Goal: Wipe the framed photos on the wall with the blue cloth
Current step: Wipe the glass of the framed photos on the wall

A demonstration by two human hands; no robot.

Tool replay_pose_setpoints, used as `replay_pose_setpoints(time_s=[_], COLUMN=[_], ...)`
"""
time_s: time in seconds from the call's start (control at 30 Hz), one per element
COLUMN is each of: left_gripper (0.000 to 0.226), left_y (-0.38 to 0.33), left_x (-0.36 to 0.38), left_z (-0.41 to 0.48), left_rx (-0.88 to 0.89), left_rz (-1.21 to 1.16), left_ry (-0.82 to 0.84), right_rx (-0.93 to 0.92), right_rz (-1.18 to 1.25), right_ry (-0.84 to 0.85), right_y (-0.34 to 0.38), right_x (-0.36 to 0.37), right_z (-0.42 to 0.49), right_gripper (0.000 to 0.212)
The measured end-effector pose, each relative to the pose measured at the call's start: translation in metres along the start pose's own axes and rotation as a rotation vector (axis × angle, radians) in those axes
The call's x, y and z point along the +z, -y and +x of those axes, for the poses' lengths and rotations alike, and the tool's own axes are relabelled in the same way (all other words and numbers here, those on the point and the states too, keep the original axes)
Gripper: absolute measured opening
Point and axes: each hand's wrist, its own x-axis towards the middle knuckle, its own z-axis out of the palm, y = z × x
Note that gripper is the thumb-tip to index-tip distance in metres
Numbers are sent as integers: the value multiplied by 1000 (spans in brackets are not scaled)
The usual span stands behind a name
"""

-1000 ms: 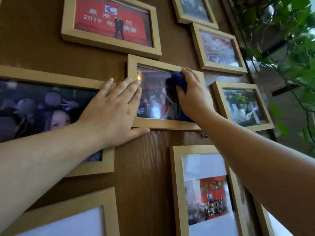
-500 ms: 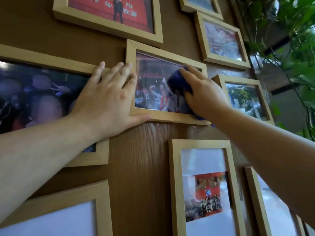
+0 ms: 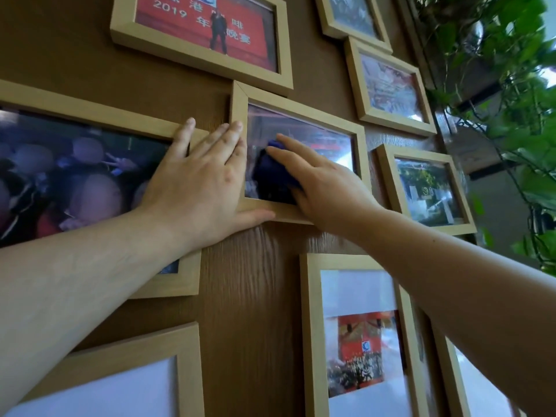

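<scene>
A small light-wood framed photo (image 3: 359, 136) hangs mid-wall on the brown wood-grain wall (image 3: 255, 281). My right hand (image 3: 325, 182) presses a dark blue cloth (image 3: 272, 176) flat against the lower left part of its glass. My left hand (image 3: 201, 182) lies flat with fingers spread across the frame's left edge, its thumb under the bottom rail. It also overlaps the right end of a large framed group photo (image 3: 75, 176).
Several more wooden frames surround it: a red banner photo (image 3: 207, 28) above, two small ones (image 3: 391, 88) (image 3: 427, 188) to the right, a tall one (image 3: 358, 341) below. Green trailing plants (image 3: 511, 100) hang at the right edge.
My right hand slid the cloth from the upper right of the glass down and left to the lower left. The left hand stayed braced on the frame. The camera view shifted slightly.
</scene>
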Motion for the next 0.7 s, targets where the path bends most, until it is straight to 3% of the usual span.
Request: replay_pose_setpoints(time_s=[0.17, 0.37, 0.53, 0.7], left_gripper=[112, 104, 81, 79], left_y=[0, 0, -18, -68], left_x=[0, -3, -10, -8], left_z=[-1, -4, -17, -56], left_rx=[-9, 34, 249, 460], left_rz=[2, 54, 83, -93], left_ry=[10, -16, -54, -25], right_rx=[256, 293, 406, 461], right_rz=[-53, -19, 223, 319], right_ry=[-51, -166, -275, -248], right_y=[-42, -49, -22, 8], right_x=[-1, -20, -32, -9], right_z=[-12, -32, -95, -164], right_gripper=[54, 52, 52, 50])
